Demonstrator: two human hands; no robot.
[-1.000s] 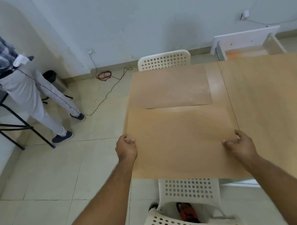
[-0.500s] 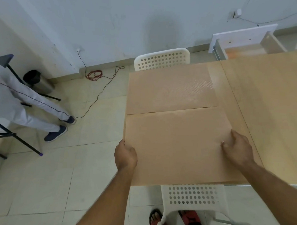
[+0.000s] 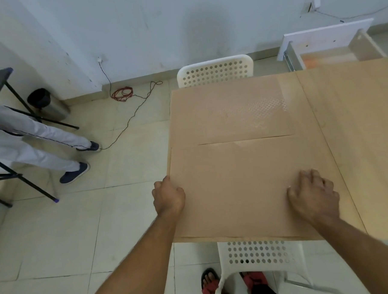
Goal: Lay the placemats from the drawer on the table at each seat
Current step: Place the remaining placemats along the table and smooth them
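While the near placemat (image 3: 234, 185) lies flat at the table's left end, both hands are on it. Left hand (image 3: 168, 195) sits at the mat's left edge, right at the table's corner side, fingers curled round the edge in a loose grip, thumb on top as far as I can see. Right hand (image 3: 313, 192) is over on the mat's right portion, palm down, fingers spread and pressing flat on the surface, gripping nothing. So the mat stretches between the two hands and runs on ahead of them.

Just beyond it, a second placemat (image 3: 227, 114) lies at the far seat, its near edge meeting the first mat's far edge along a thin seam. Pale lattice patterning shows on its right part.

Wooden table (image 3: 354, 117) carries on bare to the right. White perforated chair (image 3: 215, 71) stands at the far side, another white chair (image 3: 257, 253) is tucked at the near side, directly below the mat's front edge. Open drawer (image 3: 330, 43) sits beyond the table's far right. Over on the left, another person's legs (image 3: 32, 142) in pale trousers stand on the tiled floor.
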